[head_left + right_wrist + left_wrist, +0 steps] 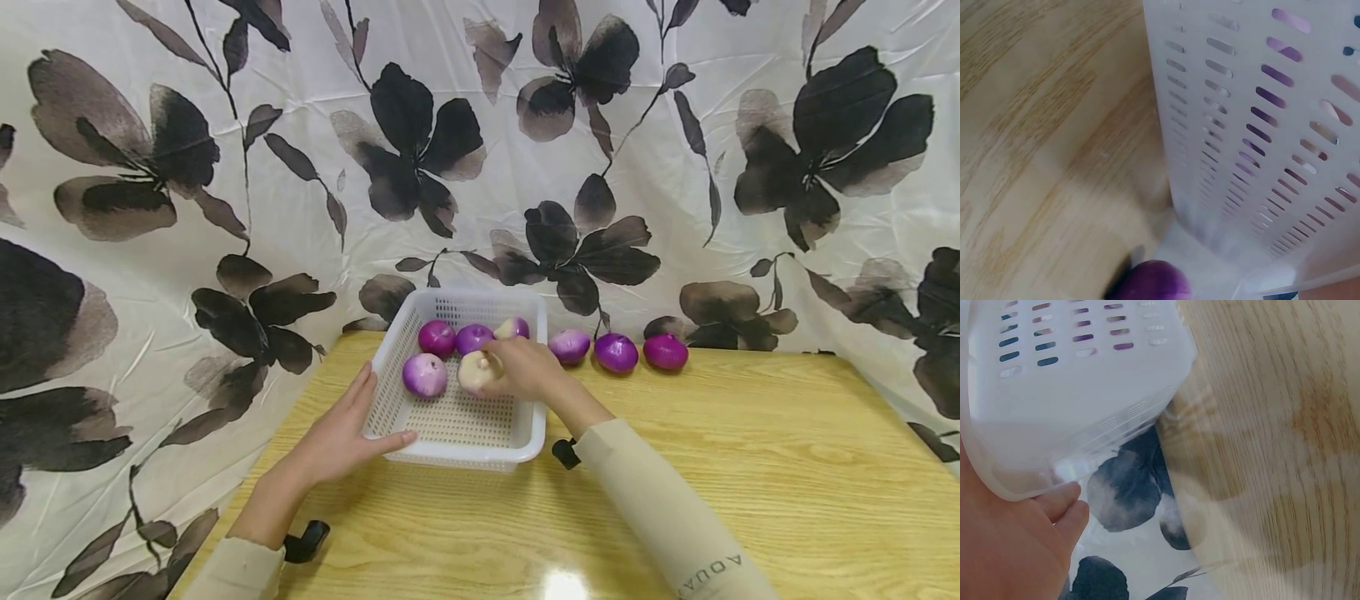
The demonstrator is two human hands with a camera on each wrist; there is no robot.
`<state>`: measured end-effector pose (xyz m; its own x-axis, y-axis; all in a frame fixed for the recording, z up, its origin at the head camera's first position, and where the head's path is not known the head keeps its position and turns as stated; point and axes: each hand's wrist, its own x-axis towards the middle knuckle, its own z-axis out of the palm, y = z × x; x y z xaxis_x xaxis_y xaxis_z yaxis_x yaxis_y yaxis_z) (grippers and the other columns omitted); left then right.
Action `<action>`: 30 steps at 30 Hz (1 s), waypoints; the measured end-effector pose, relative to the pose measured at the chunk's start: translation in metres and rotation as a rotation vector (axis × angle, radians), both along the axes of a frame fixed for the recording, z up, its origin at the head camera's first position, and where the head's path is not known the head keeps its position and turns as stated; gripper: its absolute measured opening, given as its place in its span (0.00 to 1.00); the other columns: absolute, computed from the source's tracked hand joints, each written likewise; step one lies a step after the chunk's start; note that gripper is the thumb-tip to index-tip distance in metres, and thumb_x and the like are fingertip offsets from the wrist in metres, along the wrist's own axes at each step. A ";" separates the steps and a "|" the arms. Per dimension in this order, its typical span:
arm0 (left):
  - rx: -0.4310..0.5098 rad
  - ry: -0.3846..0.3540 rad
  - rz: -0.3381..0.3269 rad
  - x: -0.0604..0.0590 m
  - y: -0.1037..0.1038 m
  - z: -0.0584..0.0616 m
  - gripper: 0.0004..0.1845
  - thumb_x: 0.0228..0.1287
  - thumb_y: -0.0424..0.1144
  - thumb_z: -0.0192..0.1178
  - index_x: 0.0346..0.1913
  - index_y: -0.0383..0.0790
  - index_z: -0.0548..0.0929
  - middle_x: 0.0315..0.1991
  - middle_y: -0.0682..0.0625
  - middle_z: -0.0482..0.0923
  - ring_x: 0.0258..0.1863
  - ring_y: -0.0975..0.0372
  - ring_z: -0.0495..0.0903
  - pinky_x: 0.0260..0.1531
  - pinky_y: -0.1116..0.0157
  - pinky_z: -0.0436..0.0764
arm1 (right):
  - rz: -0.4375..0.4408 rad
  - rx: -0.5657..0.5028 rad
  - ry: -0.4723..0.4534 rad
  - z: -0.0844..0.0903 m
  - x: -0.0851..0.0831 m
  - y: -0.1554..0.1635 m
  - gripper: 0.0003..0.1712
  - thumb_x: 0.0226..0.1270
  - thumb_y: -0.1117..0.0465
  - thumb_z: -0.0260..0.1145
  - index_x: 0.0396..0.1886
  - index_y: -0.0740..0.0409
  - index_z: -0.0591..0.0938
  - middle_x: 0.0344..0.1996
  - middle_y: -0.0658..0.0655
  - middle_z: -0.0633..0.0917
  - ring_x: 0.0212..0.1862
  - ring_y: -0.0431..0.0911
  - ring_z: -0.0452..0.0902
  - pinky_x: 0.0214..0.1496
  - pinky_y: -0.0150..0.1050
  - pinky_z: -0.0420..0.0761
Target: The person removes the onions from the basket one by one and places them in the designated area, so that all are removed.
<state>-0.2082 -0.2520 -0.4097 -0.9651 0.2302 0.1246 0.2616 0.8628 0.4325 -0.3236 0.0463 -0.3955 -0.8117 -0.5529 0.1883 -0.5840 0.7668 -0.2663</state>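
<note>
The left hand [341,437] lies with straight fingers against the near left corner of a white slotted basket [450,425] on the wooden counter [750,483]. Inside the basket, the right hand [525,369] has its fingers curled round a pale, whitish onion [474,371], beside four purple-and-white onions. Three more purple onions [617,352] stand in a row on the counter just right of the basket.

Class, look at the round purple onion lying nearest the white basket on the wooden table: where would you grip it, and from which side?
Probably from above, fingers around the widest middle of the round purple onion. The white slotted plastic basket and a neighbouring purple onion crowd its sides; its top is free.
</note>
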 end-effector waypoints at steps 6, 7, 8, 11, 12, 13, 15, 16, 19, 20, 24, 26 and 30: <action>0.002 0.002 0.000 0.000 0.001 0.001 0.69 0.56 0.77 0.62 0.82 0.32 0.41 0.83 0.40 0.32 0.79 0.36 0.47 0.72 0.36 0.56 | 0.014 -0.112 0.007 0.002 0.000 0.002 0.32 0.55 0.40 0.80 0.54 0.51 0.84 0.35 0.48 0.84 0.38 0.45 0.78 0.41 0.43 0.80; 0.003 0.002 -0.001 0.000 0.001 0.001 0.69 0.55 0.77 0.62 0.82 0.32 0.41 0.83 0.40 0.32 0.79 0.36 0.47 0.72 0.36 0.56 | 0.018 -0.140 0.001 0.003 0.000 0.003 0.31 0.55 0.41 0.80 0.54 0.52 0.85 0.34 0.48 0.84 0.37 0.45 0.78 0.41 0.42 0.80; 0.004 0.001 -0.002 0.000 0.001 0.001 0.69 0.56 0.77 0.62 0.82 0.32 0.41 0.83 0.40 0.32 0.79 0.36 0.47 0.72 0.36 0.56 | 0.022 -0.168 -0.007 0.004 0.000 0.003 0.31 0.54 0.43 0.81 0.54 0.52 0.85 0.33 0.48 0.83 0.36 0.45 0.77 0.41 0.42 0.79; 0.008 -0.002 -0.002 0.001 0.002 0.001 0.69 0.56 0.77 0.62 0.82 0.32 0.41 0.83 0.40 0.32 0.79 0.36 0.47 0.72 0.36 0.56 | 0.047 -0.237 -0.039 0.006 0.000 0.005 0.28 0.54 0.47 0.82 0.51 0.54 0.86 0.30 0.50 0.82 0.35 0.46 0.75 0.39 0.41 0.78; 0.009 -0.002 -0.001 0.001 0.002 0.001 0.69 0.55 0.77 0.62 0.82 0.32 0.41 0.83 0.40 0.32 0.79 0.37 0.47 0.72 0.37 0.57 | 0.051 -0.252 -0.050 0.007 0.000 0.006 0.28 0.54 0.47 0.82 0.52 0.54 0.86 0.31 0.50 0.82 0.36 0.46 0.75 0.39 0.40 0.78; 0.009 -0.002 -0.001 0.002 0.002 0.001 0.69 0.55 0.76 0.62 0.82 0.32 0.41 0.83 0.40 0.32 0.79 0.37 0.47 0.72 0.37 0.57 | 0.054 -0.266 -0.062 0.008 0.001 0.007 0.29 0.54 0.48 0.82 0.53 0.55 0.85 0.33 0.50 0.83 0.37 0.45 0.76 0.40 0.39 0.78; 0.010 0.001 0.000 0.002 0.001 0.001 0.69 0.56 0.76 0.62 0.82 0.31 0.42 0.83 0.39 0.31 0.79 0.36 0.47 0.72 0.36 0.56 | 0.059 -0.292 -0.082 0.011 0.002 0.010 0.30 0.54 0.49 0.82 0.55 0.55 0.85 0.37 0.51 0.85 0.40 0.45 0.77 0.42 0.38 0.79; 0.009 0.002 0.000 0.002 0.001 0.001 0.69 0.56 0.76 0.63 0.82 0.31 0.42 0.83 0.39 0.32 0.79 0.36 0.47 0.72 0.36 0.56 | 0.059 -0.308 -0.092 0.011 0.003 0.012 0.31 0.54 0.49 0.82 0.56 0.55 0.85 0.39 0.52 0.86 0.41 0.45 0.78 0.43 0.38 0.80; 0.009 0.007 -0.003 0.002 0.001 0.000 0.69 0.56 0.76 0.63 0.81 0.30 0.42 0.83 0.38 0.31 0.79 0.36 0.46 0.72 0.36 0.56 | 0.061 -0.347 -0.111 0.014 0.006 0.017 0.35 0.52 0.48 0.83 0.60 0.54 0.84 0.44 0.53 0.87 0.45 0.46 0.81 0.46 0.39 0.83; 0.010 0.007 -0.003 0.001 0.001 -0.001 0.69 0.56 0.76 0.63 0.82 0.30 0.42 0.83 0.39 0.31 0.79 0.36 0.46 0.72 0.36 0.56 | 0.063 -0.358 -0.116 0.016 0.008 0.018 0.36 0.52 0.48 0.83 0.60 0.54 0.84 0.44 0.54 0.88 0.45 0.46 0.82 0.47 0.40 0.83; 0.015 0.005 -0.005 0.000 0.000 -0.002 0.69 0.56 0.76 0.63 0.82 0.31 0.41 0.83 0.40 0.31 0.79 0.37 0.46 0.73 0.37 0.56 | 0.074 -0.385 -0.131 0.020 0.015 0.023 0.34 0.52 0.48 0.82 0.59 0.55 0.84 0.45 0.54 0.88 0.44 0.46 0.84 0.46 0.38 0.84; 0.016 0.000 -0.004 0.000 0.000 -0.002 0.69 0.55 0.76 0.63 0.82 0.31 0.41 0.83 0.40 0.31 0.79 0.37 0.46 0.73 0.37 0.56 | 0.083 -0.397 -0.140 0.023 0.019 0.026 0.34 0.53 0.49 0.82 0.58 0.56 0.84 0.46 0.54 0.88 0.44 0.45 0.84 0.46 0.37 0.84; 0.015 -0.001 -0.002 -0.001 0.000 -0.002 0.69 0.56 0.76 0.63 0.82 0.31 0.41 0.83 0.40 0.31 0.79 0.36 0.46 0.73 0.37 0.56 | 0.096 -0.426 -0.145 0.027 0.026 0.031 0.34 0.54 0.51 0.82 0.59 0.57 0.83 0.44 0.53 0.87 0.44 0.45 0.84 0.48 0.38 0.85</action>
<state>-0.2087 -0.2522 -0.4115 -0.9649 0.2300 0.1271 0.2627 0.8555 0.4461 -0.2972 0.0776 -0.3686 -0.7956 -0.5245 0.3032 -0.5802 0.5156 -0.6305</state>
